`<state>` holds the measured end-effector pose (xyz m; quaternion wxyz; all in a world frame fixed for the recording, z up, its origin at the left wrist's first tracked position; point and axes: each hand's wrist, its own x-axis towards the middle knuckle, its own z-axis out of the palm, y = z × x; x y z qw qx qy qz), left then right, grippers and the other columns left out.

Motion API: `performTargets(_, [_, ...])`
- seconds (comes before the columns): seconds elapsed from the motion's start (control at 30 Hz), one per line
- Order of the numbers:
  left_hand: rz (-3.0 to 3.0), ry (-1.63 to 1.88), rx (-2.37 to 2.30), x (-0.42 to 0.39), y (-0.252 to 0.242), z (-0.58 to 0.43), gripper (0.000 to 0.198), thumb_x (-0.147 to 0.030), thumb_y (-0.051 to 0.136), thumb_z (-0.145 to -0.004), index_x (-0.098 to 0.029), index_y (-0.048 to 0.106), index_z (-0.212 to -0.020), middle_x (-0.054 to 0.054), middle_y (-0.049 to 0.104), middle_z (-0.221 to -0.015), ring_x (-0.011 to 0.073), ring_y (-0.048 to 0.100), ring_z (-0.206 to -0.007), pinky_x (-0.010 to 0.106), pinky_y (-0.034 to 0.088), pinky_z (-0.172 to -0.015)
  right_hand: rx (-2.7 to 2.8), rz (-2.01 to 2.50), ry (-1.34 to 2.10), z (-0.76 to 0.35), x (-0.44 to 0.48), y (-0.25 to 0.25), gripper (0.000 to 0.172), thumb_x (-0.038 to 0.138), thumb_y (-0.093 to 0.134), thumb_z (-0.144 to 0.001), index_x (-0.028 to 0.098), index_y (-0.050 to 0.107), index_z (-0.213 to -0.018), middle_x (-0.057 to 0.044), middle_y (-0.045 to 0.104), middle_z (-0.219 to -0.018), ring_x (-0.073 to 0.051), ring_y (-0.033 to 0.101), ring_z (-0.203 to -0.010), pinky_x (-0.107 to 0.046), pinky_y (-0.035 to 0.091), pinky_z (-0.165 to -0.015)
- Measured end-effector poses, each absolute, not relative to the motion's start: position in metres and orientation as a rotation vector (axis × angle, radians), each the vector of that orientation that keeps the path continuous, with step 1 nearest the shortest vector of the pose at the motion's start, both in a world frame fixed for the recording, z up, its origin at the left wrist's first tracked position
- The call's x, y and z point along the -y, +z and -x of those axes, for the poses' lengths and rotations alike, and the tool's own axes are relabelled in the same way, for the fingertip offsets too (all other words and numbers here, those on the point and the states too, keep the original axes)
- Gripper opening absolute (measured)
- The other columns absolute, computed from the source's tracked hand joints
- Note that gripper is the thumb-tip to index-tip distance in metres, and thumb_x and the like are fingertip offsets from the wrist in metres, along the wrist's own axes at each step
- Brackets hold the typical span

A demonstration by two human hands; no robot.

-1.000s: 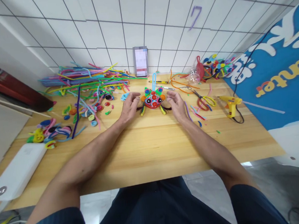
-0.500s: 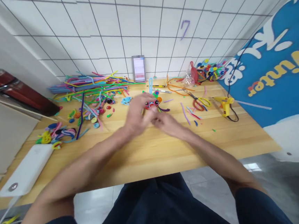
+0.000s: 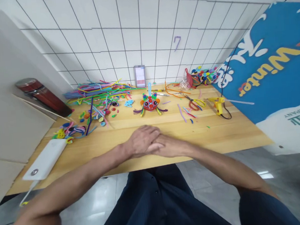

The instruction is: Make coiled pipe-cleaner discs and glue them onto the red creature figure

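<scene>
My left hand (image 3: 143, 140) lies over my right hand (image 3: 166, 145) near the table's front edge, its fingers wrapped round it. The right hand's fingers are mostly hidden beneath the left. Beyond both hands, touching neither, a colourful pipe-cleaner creature (image 3: 150, 103) rests on the wooden table (image 3: 220, 134). It has a red body, two black-and-white eyes, orange sides, yellow legs, purple tufts and a light blue loop on top.
Pipe cleaners (image 3: 98, 90) and small craft pieces cover the back left, near a red flask (image 3: 45, 99) and a white power bank (image 3: 46, 160). Scissors (image 3: 195, 103) and a yellow glue gun (image 3: 219, 105) lie right. A phone (image 3: 140, 76) leans against the wall.
Both hands have drawn back from the creature toward the table's front edge and come together. The creature now shows in full.
</scene>
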<state>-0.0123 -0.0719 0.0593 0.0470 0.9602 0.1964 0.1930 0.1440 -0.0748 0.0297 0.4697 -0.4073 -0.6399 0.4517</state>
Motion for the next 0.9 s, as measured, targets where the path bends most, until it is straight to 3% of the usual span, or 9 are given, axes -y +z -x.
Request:
performTargets(0.1, [-2.934,0.831,-0.662,0.076,0.073,-0.001,0.087,-0.080,0.049,-0.093,-0.011,0.058,-0.144,0.029,0.054,-0.152,0.0460,0.053,-0.139,0.062,0.040,-0.114,1.702,1.005,1.135,-0.137,0.062,0.047,0.021,0.041,0.082,-0.081,0.029,0.074,-0.096,-0.004,0.076,-0.094,-0.028,0.070,-0.110,-0.043,0.055,-0.095])
performTargets(0.17, [-2.950,0.822,-0.552,0.091,0.081,-0.038,0.092,-0.086,0.053,-0.085,-0.012,0.064,-0.138,0.029,0.060,-0.145,0.0479,0.057,-0.134,0.063,0.042,-0.111,1.783,1.018,1.151,-0.130,0.053,0.057,0.018,0.034,0.083,-0.080,0.029,0.074,-0.094,-0.004,0.077,-0.099,-0.028,0.070,-0.113,-0.043,0.054,-0.098])
performTargets(0.3, [-2.811,0.526,-0.561,0.143,0.089,-0.130,0.073,-0.085,0.055,-0.086,-0.016,0.078,-0.096,0.021,0.078,-0.089,0.0362,0.076,-0.085,0.050,0.057,-0.080,1.857,1.067,1.158,-0.109,0.039,0.065,0.019,0.018,0.078,-0.079,0.024,0.072,-0.096,-0.006,0.077,-0.110,-0.027,0.071,-0.112,-0.045,0.052,-0.105])
performTargets(0.5, [-2.520,0.649,0.319,0.176,0.063,-0.124,0.041,-0.064,0.070,-0.090,-0.025,0.078,-0.101,0.011,0.073,-0.136,0.0313,0.060,-0.139,0.046,0.047,-0.117,1.613,0.950,1.555,-0.131,0.049,0.080,0.022,0.026,0.074,-0.084,0.019,0.071,-0.104,-0.007,0.079,-0.107,-0.018,0.074,-0.100,-0.033,0.059,-0.094])
performTargets(0.6, [-2.367,0.492,0.145,0.149,0.036,-0.076,0.038,-0.056,0.067,-0.095,-0.021,0.076,-0.082,0.013,0.080,-0.111,0.0304,0.074,-0.115,0.044,0.056,-0.104,1.420,0.843,1.652,-0.179,0.061,0.108,0.033,0.035,0.080,-0.081,0.019,0.073,-0.109,-0.007,0.080,-0.108,-0.016,0.075,-0.097,-0.029,0.060,-0.090])
performTargets(0.67, [-2.112,0.521,-0.270,0.136,0.024,-0.062,0.037,-0.054,0.062,-0.099,-0.021,0.076,-0.089,0.010,0.080,-0.093,0.0259,0.077,-0.094,0.042,0.059,-0.091,1.345,0.793,1.587,-0.203,0.062,0.132,0.034,0.039,0.083,-0.080,0.019,0.074,-0.106,-0.005,0.079,-0.102,-0.016,0.075,-0.090,-0.028,0.062,-0.086])
performTargets(0.73, [-1.658,0.643,-0.476,0.137,0.021,-0.072,0.056,-0.062,0.079,-0.082,-0.024,0.070,-0.123,0.013,0.075,-0.124,0.0270,0.074,-0.108,0.041,0.060,-0.092,1.299,0.728,1.417,-0.211,0.058,0.152,0.029,0.040,0.079,-0.085,0.021,0.072,-0.106,-0.002,0.077,-0.098,-0.014,0.073,-0.085,-0.027,0.062,-0.081])
performTargets(0.8, [-1.258,0.732,-0.414,0.149,0.026,-0.098,0.087,-0.066,0.092,-0.062,-0.026,0.063,-0.134,0.015,0.067,-0.140,0.0313,0.070,-0.119,0.045,0.059,-0.096,1.258,0.667,1.274,-0.202,0.051,0.165,0.026,0.043,0.069,-0.094,0.023,0.070,-0.110,0.000,0.075,-0.095,-0.013,0.072,-0.087,-0.026,0.062,-0.078])
performTargets(0.9, [-0.949,0.854,-0.460,0.163,0.041,-0.129,0.073,-0.067,0.084,-0.074,-0.021,0.065,-0.127,0.017,0.072,-0.127,0.0329,0.068,-0.122,0.050,0.054,-0.106,1.207,0.593,1.234,-0.174,0.049,0.162,0.030,0.049,0.060,-0.099,0.024,0.067,-0.113,0.001,0.071,-0.090,-0.013,0.071,-0.086,-0.025,0.062,-0.076])
